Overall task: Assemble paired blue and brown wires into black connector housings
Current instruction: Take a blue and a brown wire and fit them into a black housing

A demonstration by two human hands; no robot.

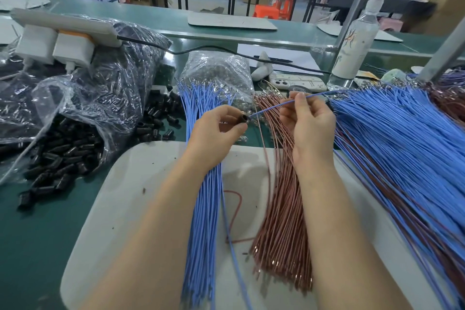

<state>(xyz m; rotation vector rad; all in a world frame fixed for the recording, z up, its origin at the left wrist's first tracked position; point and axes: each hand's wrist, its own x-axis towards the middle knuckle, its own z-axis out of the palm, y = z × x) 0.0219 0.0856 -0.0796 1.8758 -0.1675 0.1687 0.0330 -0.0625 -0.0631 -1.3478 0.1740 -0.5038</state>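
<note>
One thin blue wire point(269, 108), likely floppy so rightly pinched near its tip by the right hand point(310, 121) at frame centre, meets the small, rigid black connector housing point(242, 118) gripped by the left hand point(216, 133).

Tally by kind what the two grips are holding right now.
black connector housing, in the left grip: 1
blue wire, in the right grip: 1
Total: 2
</note>
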